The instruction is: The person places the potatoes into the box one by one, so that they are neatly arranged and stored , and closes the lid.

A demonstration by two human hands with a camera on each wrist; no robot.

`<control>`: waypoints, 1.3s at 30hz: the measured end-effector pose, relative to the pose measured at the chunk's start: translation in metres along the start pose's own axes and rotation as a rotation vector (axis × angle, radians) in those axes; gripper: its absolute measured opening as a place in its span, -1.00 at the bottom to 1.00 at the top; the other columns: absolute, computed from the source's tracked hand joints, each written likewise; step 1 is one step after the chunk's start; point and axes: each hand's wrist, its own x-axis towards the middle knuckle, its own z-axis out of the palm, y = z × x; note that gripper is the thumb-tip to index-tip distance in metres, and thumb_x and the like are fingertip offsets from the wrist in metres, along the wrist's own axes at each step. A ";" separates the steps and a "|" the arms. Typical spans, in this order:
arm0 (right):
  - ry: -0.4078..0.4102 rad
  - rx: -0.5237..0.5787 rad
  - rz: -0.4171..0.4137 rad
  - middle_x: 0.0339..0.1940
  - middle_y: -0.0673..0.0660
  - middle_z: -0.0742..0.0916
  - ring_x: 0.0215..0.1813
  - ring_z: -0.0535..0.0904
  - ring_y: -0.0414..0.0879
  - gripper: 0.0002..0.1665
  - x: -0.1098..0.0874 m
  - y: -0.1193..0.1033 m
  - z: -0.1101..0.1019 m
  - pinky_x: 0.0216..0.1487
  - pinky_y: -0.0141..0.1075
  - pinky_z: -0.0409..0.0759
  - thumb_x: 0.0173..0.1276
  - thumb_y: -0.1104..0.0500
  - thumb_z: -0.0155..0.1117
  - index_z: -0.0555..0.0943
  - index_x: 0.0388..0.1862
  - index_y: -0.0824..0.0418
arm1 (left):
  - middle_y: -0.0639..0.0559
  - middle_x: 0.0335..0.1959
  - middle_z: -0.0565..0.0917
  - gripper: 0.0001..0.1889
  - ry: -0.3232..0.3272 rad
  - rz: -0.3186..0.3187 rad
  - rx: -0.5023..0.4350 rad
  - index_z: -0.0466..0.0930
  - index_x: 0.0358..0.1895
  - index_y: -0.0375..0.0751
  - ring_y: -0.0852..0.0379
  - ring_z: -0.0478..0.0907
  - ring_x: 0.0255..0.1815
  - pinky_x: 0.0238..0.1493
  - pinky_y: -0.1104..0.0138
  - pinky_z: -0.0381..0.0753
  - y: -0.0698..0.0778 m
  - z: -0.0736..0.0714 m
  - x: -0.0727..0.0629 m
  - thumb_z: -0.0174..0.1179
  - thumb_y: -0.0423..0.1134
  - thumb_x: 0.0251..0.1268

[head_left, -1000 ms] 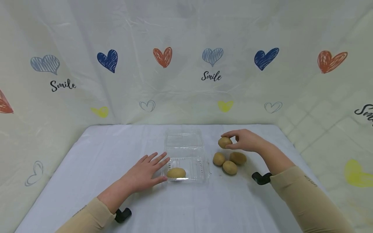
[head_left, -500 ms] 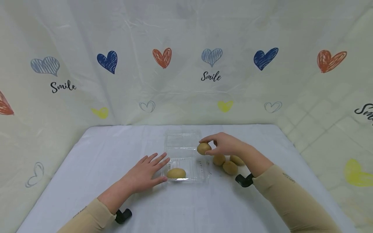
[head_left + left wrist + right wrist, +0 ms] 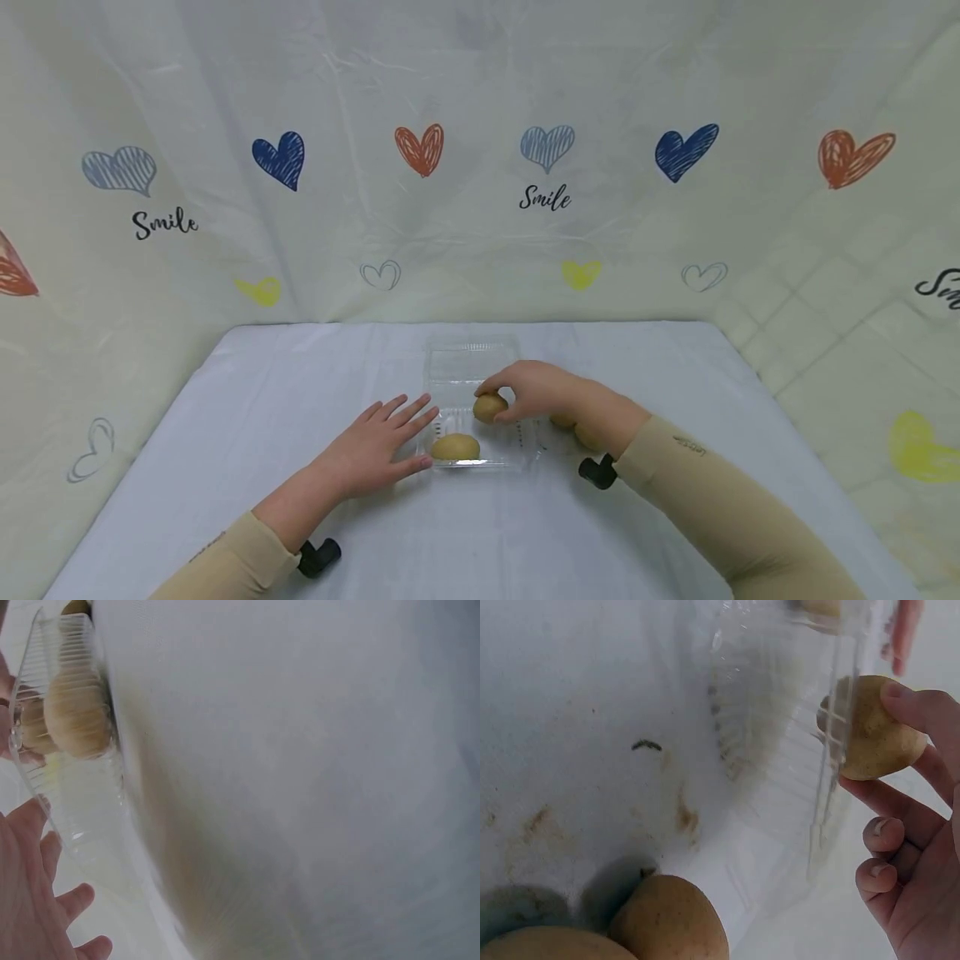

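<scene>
In the head view my right hand pinches a potato between thumb and fingers, over the base of a clear plastic clamshell box. The right wrist view has this held potato at the box's rim, partly behind the clear wall. Another potato lies inside, at the base's front left. My left hand is spread with straight fingers at the box's left edge, its thumb by the front left corner. In the left wrist view its fingertips overlap the clear wall.
The box's lid lies folded back behind the base. Several loose potatoes rest on the white cloth right of the box, mostly hidden under the right forearm in the head view. Dirt specks mark the cloth there.
My right hand has carried the potato leftward and toward me, from above the loose potatoes to over the box base. The left hand has stayed in place.
</scene>
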 end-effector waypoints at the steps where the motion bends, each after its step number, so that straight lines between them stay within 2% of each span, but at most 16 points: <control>1: -0.009 -0.019 0.003 0.13 -0.13 0.70 0.20 0.58 -0.08 -0.50 0.002 -0.003 0.001 0.24 -0.14 0.49 0.28 -0.03 0.42 0.65 0.22 -0.11 | 0.18 0.62 -0.04 -0.18 0.001 0.002 0.001 0.01 0.60 0.18 -0.12 -0.03 0.59 0.49 -0.12 0.03 0.000 0.000 0.000 -0.20 0.46 0.38; 4: -0.027 -0.090 0.011 0.14 -0.15 0.69 0.21 0.56 -0.13 -0.48 0.007 -0.009 0.006 0.27 -0.16 0.47 0.28 -0.03 0.43 0.63 0.24 -0.13 | 0.18 0.62 -0.04 -0.18 0.002 0.003 0.004 0.01 0.60 0.19 -0.12 -0.03 0.59 0.49 -0.11 0.03 0.000 0.001 0.000 -0.23 0.47 0.38; 10: -0.014 -0.198 -0.051 0.13 -0.16 0.70 0.18 0.58 -0.18 -0.46 0.008 -0.013 0.018 0.23 -0.19 0.52 0.27 -0.03 0.46 0.62 0.25 -0.09 | 0.18 0.62 -0.04 -0.18 0.000 0.002 -0.005 0.02 0.60 0.17 -0.11 -0.03 0.59 0.49 -0.11 0.02 0.001 0.000 0.000 -0.19 0.46 0.39; 17: -0.035 -0.161 -0.034 0.11 -0.18 0.71 0.16 0.59 -0.20 -0.51 0.001 -0.013 0.014 0.22 -0.19 0.51 0.29 -0.10 0.42 0.66 0.20 -0.12 | 0.18 0.62 -0.03 -0.19 -0.006 -0.011 -0.018 0.02 0.60 0.18 -0.11 -0.04 0.59 0.49 -0.11 0.01 0.003 -0.002 -0.001 -0.14 0.43 0.39; 23: -0.083 -0.121 -0.008 0.06 -0.13 0.72 0.13 0.61 -0.12 -0.53 -0.001 -0.012 0.006 0.20 -0.18 0.52 0.31 -0.03 0.41 0.66 0.21 -0.10 | 0.20 0.62 -0.05 -0.20 -0.011 -0.024 -0.024 0.01 0.60 0.20 -0.09 -0.05 0.60 0.50 -0.10 -0.01 0.002 -0.002 -0.002 -0.12 0.42 0.39; 31: -0.130 -0.160 0.046 -0.03 -0.14 0.73 0.02 0.59 -0.19 -0.45 0.002 -0.008 0.007 0.14 -0.21 0.52 0.27 -0.06 0.44 0.62 0.26 -0.14 | 0.19 0.62 -0.04 -0.18 -0.004 -0.010 -0.032 0.01 0.60 0.19 -0.11 -0.03 0.59 0.49 -0.11 0.01 0.001 -0.001 -0.001 -0.15 0.45 0.38; 39: -0.112 -0.184 0.026 -0.10 -0.20 0.71 -0.07 0.56 -0.23 -0.50 0.006 -0.014 0.008 0.11 -0.22 0.53 0.30 -0.09 0.37 0.64 0.24 -0.16 | 0.18 0.62 -0.04 -0.19 -0.001 -0.005 -0.039 0.01 0.60 0.18 -0.12 -0.03 0.59 0.49 -0.12 0.01 0.001 -0.001 -0.001 -0.14 0.44 0.39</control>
